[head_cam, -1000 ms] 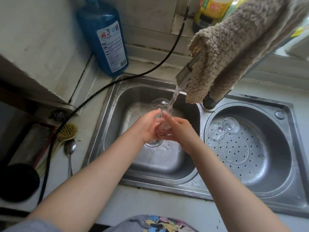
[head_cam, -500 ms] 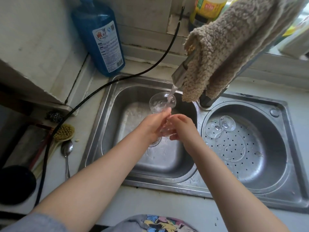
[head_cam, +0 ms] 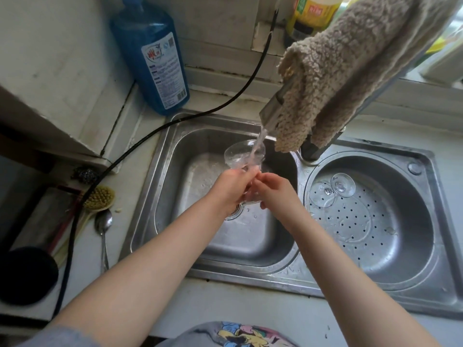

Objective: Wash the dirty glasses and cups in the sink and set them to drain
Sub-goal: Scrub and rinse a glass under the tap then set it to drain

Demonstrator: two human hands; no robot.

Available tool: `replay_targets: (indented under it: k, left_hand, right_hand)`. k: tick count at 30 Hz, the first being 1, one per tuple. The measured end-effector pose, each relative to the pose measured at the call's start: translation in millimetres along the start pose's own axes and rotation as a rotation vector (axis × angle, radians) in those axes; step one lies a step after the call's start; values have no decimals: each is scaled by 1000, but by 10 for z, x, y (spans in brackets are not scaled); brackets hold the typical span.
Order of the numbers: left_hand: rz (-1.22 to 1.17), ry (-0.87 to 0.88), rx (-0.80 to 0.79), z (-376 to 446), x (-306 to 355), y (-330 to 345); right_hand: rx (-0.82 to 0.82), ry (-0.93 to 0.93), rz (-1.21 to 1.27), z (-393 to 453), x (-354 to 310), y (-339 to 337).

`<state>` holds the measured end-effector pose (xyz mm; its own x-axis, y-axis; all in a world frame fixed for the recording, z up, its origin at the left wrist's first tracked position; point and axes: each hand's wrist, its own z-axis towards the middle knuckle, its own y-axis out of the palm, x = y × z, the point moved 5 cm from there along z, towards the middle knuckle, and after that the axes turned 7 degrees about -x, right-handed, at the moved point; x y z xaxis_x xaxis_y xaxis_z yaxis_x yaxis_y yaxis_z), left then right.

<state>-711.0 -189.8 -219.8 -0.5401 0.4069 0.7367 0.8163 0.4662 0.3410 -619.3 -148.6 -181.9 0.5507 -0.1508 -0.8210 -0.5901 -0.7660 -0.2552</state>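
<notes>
While water (head_cam: 258, 144) runs into it, both hands, left (head_cam: 231, 187) and right (head_cam: 274, 190), clasp the stemmed glass (head_cam: 244, 154) over the sink (head_cam: 225, 236).

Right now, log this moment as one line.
step: rinsing | both hands hold glass under running tap | stemmed glass draining in right basin

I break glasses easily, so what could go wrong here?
The wet glass could slip from the left hand and right hand onto the steel sink. Its rim sits close under the tap and might knock it. Setting it down could bump the washed glass draining alongside.
</notes>
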Motion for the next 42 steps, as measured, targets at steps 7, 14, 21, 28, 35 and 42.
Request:
replay_targets:
  k: [7, 14, 21, 28, 35, 42]
  left_hand:
    - [-66, -21, -23, -47, 74, 18]
    - [-261, 39, -309, -79, 353, -32]
    - [183, 211, 153, -65, 342, 20]
    - [203, 216, 111, -10, 348, -36]
    - [243, 138, -180, -164, 409, -97]
    - [291, 254, -97, -191, 417, -59]
  right_hand:
    - [83, -66, 171, -1, 35, 90]
    - [-356, 6, 641, 21, 85, 182]
    - [-34, -58, 9, 118, -88, 142]
    - [76, -8, 109, 183, -95, 226]
    - [-193, -58, 343, 143, -112, 197]
    - [-102, -196, -185, 314, -123, 194]
